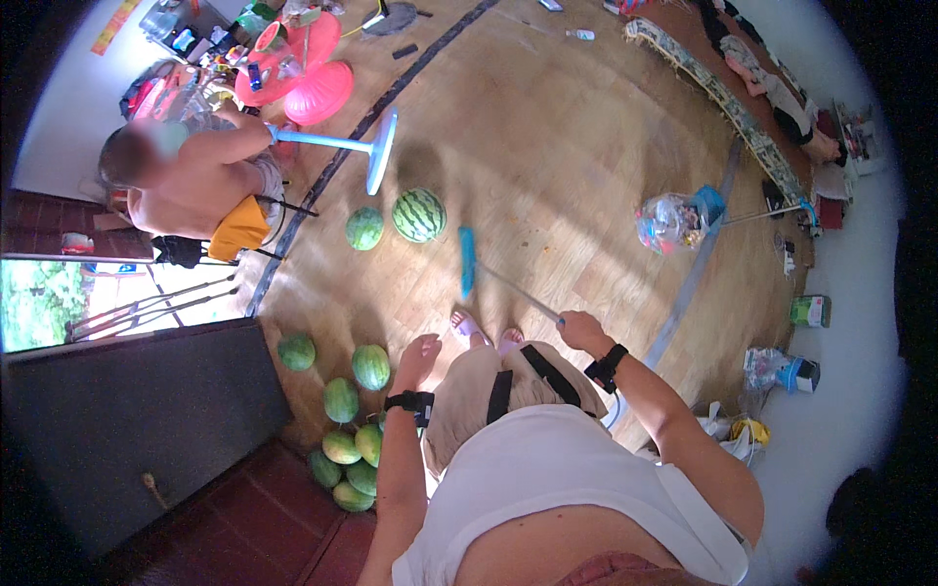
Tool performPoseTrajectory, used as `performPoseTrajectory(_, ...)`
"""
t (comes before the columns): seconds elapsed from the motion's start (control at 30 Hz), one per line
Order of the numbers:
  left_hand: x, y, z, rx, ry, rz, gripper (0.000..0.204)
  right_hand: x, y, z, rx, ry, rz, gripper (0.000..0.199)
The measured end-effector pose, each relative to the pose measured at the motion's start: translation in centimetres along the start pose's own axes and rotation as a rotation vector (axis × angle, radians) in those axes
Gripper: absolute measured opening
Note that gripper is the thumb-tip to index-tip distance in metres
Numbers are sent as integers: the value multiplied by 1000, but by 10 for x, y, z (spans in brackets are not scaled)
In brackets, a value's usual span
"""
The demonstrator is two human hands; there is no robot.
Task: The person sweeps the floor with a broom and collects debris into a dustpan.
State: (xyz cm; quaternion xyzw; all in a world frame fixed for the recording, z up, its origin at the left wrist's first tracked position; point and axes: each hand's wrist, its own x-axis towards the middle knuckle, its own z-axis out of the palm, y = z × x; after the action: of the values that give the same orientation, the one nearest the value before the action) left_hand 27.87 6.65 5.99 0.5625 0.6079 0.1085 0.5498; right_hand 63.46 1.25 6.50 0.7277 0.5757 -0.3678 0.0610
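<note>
My right hand (584,333) is closed around the thin grey handle of a broom (518,289). Its blue head (467,262) rests on the floor ahead of my feet. Hanging by my left thigh, my left hand (418,361) holds nothing, its fingers loosely apart. Beyond the broom head, to the left, lie a large striped watermelon (419,215) and a smaller green one (364,229). Closest to my left hand is another watermelon (371,367). Several more watermelons (341,447) lie clustered on the floor to the left of my forearm.
A bare-backed person (200,176) sits at left beside a blue pole with a flat end (382,151). Pink round furniture (318,93) stands behind. A bag-lined bin (670,222) is at right; a person lies on the bed (772,93) at far right. A dark panel (147,420) stands left.
</note>
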Motion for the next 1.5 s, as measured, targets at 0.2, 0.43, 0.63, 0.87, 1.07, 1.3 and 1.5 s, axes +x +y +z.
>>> performPoseTrajectory(0.2,4,-23,-28,82,20,-67,36,56,-47,24,-8,-308,-128,28)
performPoseTrajectory(0.43,9,-1,-48,71,61,-34,35,123,-61,79,8,-242,12,28)
performPoseTrajectory(0.63,24,-18,-57,72,10,-9,35,95,23,28,73,-182,234,35)
performPoseTrajectory(0.87,48,-1,-68,125,-75,15,37,68,-1,-33,-139,131,222,25)
performPoseTrajectory(1.07,76,8,-69,169,-151,114,38,74,-48,-38,4,239,126,23)
performPoseTrajectory(1.3,96,4,-61,228,-209,58,37,119,-74,-5,79,30,220,23)
performPoseTrajectory(1.5,86,13,-49,141,-62,4,35,132,11,-23,-24,-63,284,32)
